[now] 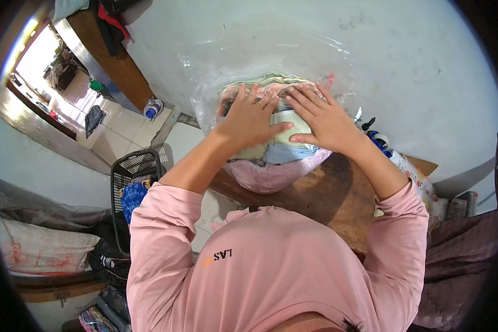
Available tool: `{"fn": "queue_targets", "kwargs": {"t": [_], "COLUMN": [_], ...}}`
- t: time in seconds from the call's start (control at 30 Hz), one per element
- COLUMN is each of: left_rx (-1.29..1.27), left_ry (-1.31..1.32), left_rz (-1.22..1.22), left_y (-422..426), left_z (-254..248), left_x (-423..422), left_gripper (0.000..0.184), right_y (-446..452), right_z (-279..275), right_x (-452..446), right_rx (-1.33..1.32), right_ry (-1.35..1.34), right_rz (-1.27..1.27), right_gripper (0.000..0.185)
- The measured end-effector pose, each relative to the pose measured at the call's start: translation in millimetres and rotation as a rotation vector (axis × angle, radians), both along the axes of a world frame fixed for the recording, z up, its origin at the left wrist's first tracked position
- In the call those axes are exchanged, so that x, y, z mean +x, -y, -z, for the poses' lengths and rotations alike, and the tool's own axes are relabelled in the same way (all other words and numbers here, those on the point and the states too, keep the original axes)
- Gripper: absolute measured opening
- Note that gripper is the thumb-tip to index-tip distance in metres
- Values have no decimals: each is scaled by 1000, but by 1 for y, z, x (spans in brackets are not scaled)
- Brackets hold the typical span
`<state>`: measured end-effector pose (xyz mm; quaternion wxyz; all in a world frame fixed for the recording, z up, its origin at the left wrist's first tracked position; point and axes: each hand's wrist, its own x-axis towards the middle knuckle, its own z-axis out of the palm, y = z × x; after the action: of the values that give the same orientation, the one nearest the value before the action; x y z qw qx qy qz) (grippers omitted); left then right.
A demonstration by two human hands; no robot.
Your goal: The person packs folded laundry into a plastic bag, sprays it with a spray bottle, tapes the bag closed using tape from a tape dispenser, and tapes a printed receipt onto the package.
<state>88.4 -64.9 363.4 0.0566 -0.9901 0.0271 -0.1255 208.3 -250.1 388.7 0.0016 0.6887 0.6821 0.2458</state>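
A large clear plastic bag (205,72) holds a bundle of folded cloth (290,154) in pale green, blue, pink and lilac. The bag rests on a brown wooden table, and its loose upper part spreads against the wall. My left hand (252,119) lies on the left side of the bundle with its fingers spread. On the right side my right hand (321,119) presses flat, fingers stretched out and thumb pointing toward the left thumb. Both palms hide part of the cloth. Whether plastic lies between the hands and the cloth, I cannot tell.
The wooden table (337,193) reaches toward my body. A black plastic basket (119,182) with blue cloth in it stands at left on the tiled floor. Blue tape rolls (380,141) and a flowered box (415,171) are at right. A doorway opens at upper left.
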Motion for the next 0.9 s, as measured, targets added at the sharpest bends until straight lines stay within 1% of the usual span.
{"fn": "queue_targets", "kwargs": {"t": [0.13, 0.23, 0.33, 0.43, 0.53, 0.63, 0.73, 0.8, 0.87, 0.9], "left_rx": [-125, 140, 231, 388, 322, 4, 224, 277, 294, 238], "left_ry": [70, 112, 176, 713, 820, 318, 387, 223, 225, 240], "left_rz": [-4, -165, 22, 139, 3, -92, 193, 140, 240, 213], "left_y": [-8, -12, 15, 22, -14, -14, 7, 35, 38, 41], "left_z": [6, -10, -55, -88, -108, -113, -86, -81, -54, -35], "left_x": [0, -9, -14, 2, 43, 39, 24, -7, -18, -25], "left_gripper": [82, 73, 65, 55, 38, 17, 8, 23, 33, 35], "right_y": [-1, -1, -2, -1, -2, -1, -2, -1, 0, 1], "right_z": [15, 20, 20, 21, 21, 19, 17, 19, 13, 11], "right_x": [15, 18, 17, 17, 17, 16, 15, 16, 12, 11], "right_rx": [-49, -43, -53, -72, -86, -83, -84, -104, -159, -189], "right_ry": [-73, -132, -146, -128, -136, -146, -158, -166, -187, -198], "right_rz": [-24, -14, -4, 3, 17, 24, 11, 12, 69, 97], "right_gripper": [81, 82, 84, 85, 85, 84, 84, 83, 82, 81]}}
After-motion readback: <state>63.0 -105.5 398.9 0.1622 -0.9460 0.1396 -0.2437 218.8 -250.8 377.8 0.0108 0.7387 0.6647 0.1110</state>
